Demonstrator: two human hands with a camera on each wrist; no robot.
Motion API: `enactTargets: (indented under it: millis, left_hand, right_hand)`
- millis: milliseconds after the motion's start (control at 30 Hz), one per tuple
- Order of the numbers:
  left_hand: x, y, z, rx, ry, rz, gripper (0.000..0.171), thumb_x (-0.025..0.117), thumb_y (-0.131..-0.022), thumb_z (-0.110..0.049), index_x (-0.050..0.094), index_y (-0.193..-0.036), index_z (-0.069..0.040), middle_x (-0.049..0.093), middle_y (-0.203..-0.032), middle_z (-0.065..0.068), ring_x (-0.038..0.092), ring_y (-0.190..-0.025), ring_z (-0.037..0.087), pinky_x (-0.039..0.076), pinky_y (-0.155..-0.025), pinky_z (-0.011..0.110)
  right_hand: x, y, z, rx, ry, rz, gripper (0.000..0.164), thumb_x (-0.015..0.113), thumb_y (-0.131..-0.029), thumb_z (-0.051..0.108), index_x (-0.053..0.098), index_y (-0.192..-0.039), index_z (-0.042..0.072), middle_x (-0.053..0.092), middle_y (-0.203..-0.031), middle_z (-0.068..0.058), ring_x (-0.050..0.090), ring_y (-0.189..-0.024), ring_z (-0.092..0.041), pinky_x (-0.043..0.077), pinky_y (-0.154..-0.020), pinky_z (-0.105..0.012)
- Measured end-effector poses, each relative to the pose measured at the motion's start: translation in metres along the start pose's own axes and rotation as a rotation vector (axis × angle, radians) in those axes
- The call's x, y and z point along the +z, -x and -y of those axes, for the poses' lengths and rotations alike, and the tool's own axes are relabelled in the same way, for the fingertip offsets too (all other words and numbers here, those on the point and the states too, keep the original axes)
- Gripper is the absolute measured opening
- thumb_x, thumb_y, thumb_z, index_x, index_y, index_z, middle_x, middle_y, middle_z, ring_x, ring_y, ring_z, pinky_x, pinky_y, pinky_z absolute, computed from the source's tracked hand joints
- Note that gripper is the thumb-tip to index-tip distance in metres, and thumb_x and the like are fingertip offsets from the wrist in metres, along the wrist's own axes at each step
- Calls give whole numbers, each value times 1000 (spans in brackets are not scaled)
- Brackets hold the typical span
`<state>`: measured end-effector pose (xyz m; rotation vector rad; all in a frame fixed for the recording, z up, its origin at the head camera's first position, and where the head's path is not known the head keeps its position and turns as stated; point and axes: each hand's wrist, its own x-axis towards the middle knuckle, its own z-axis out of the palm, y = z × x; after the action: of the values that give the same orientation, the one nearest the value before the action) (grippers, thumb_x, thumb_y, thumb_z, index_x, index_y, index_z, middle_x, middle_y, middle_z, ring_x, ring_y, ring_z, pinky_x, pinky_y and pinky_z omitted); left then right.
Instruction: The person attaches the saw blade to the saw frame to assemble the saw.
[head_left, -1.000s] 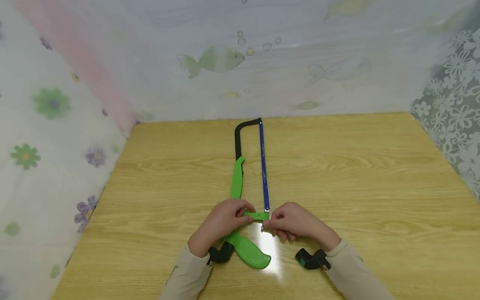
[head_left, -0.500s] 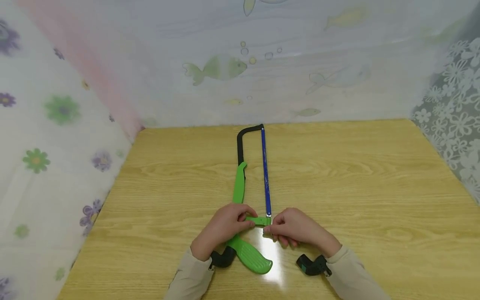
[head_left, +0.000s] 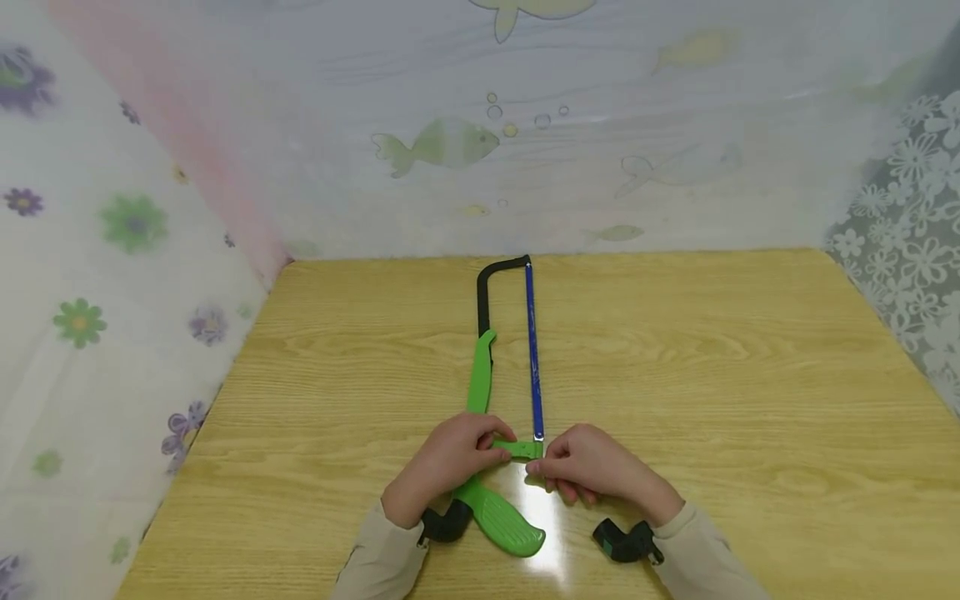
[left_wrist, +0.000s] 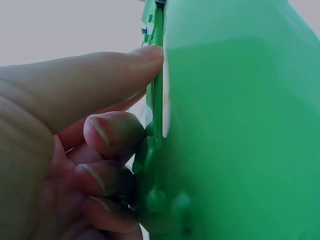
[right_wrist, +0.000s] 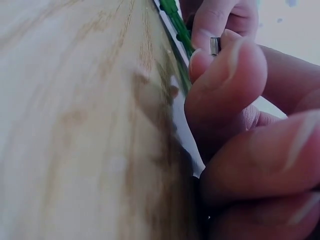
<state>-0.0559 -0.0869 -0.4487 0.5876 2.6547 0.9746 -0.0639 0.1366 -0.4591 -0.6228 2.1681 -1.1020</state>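
Note:
A hacksaw lies flat on the wooden table, with a green grip towards me, a black bow at the far end and a blue blade along its right side. My left hand pinches the short green arm at the near end of the frame between thumb and fingers. At the tip of that arm, just below the blade's near end, my right hand has thumb and forefinger together on a small metal piece. Fingers hide most of this piece, so its kind I cannot tell.
The wooden table runs back to a pale curtain printed with fish. Flowered cloth hangs along the left side. Each wrist carries a black camera mount close over the tabletop.
The head view has tilted, so the whole scene sits slightly lower. Both hands keep their places at the saw's near end; the small metal bit below the right thumb has become hidden in the head view.

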Motion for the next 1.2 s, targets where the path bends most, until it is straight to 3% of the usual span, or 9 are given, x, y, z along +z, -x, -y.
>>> enactTargets:
  millis: [800, 1200]
  left_hand:
    - [2, 1, 1, 3, -4, -11, 13, 63, -83, -31, 65, -94, -26, 41, -59, -10, 36, -51, 4, 32, -52, 20]
    - [0, 3, -1, 9, 8, -10, 12, 64, -82, -30, 65, -94, -25, 40, -57, -9, 35, -49, 5, 32, -51, 20]
  right_hand:
    - [1, 2, 3, 8, 45, -25, 50, 50, -81, 58, 58, -56, 16, 50, -43, 5, 39, -29, -9, 37, -36, -30]
    - [-4, 3, 1, -14, -45, 48, 44, 52, -85, 50, 61, -61, 14, 52, -47, 1, 39, -31, -10, 40, -37, -31]
